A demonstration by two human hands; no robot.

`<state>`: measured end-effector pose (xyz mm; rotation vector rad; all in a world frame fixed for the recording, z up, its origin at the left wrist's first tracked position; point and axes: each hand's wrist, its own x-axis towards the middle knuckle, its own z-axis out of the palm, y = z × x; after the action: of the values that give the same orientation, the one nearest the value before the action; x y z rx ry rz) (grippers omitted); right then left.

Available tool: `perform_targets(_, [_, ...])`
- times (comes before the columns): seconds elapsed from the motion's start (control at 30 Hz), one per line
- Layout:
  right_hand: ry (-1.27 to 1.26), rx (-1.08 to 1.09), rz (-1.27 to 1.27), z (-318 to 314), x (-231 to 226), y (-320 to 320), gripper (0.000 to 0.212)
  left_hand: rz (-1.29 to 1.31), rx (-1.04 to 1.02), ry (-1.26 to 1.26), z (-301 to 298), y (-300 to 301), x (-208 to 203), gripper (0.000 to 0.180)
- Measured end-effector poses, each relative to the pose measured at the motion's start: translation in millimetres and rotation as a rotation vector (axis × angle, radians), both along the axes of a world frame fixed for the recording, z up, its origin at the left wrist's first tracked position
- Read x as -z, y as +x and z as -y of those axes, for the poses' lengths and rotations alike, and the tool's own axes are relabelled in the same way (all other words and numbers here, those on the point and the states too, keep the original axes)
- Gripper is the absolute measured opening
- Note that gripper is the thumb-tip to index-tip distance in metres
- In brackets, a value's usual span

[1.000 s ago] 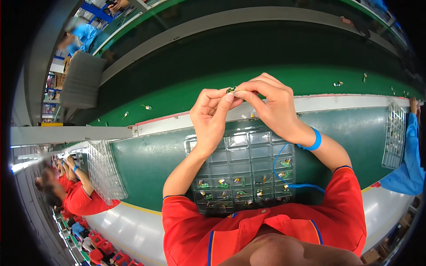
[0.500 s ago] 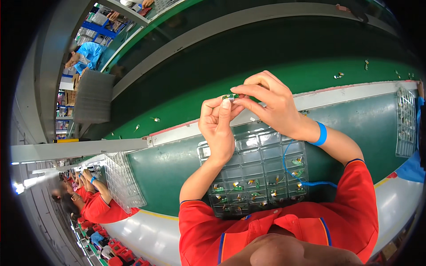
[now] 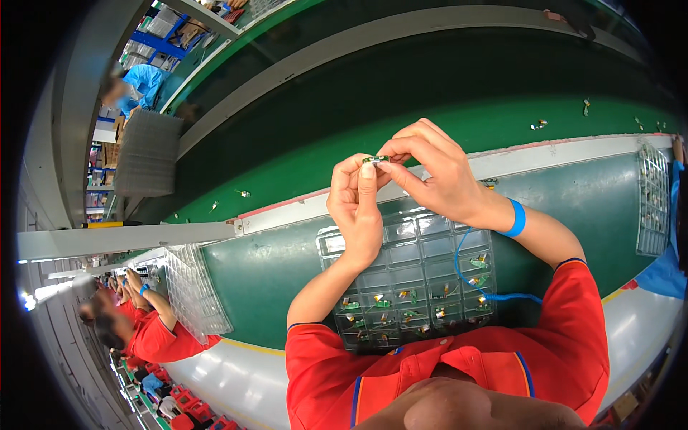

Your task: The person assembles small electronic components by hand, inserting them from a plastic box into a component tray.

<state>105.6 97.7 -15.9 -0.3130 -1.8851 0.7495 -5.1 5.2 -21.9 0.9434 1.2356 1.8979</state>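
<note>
Between my two hands is a small green circuit board [image 3: 375,160] with a silvery part on it. The thumb and fingers of my left hand [image 3: 356,208] pinch its left end. My right hand [image 3: 441,172] closes thumb and forefinger on its right end, and a blue band with a coiled cord circles that wrist. Below my hands a clear compartment tray [image 3: 405,271] lies on the green bench. Several small boards with wires [image 3: 412,315] sit in its nearer compartments, while bare compartments show in its farther rows.
Beyond the pale rail [image 3: 301,210] runs a green conveyor belt [image 3: 287,161] carrying several small boards [image 3: 538,125]. Another filled tray [image 3: 652,204] stands at the far right. On the left, a clear tray [image 3: 197,290] leans near a co-worker in a red shirt [image 3: 161,337].
The board has turned to lie flatter between my fingertips, and my right fingers have closed in on it. Boards on the belt have shifted slightly left.
</note>
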Motion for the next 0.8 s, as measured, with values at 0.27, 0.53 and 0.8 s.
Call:
perform_targets(0.27, [-0.277,-0.177,0.106,-2.8,-5.5,3.1,0.020,-0.304,-0.070,-0.071,-0.1,-5.0,-0.1,0.014])
perform_targets(0.53, [-0.227,-0.138,0.156,0.3,-5.1,5.2,0.017,-0.235,-0.037,-0.064,1.1,-2.5,0.4,0.012])
perform_targets(0.8, [-0.546,-0.177,0.197,-8.1,-8.5,10.0,0.014,-0.266,0.120,-0.193,-10.1,-26.1,-9.3,0.013])
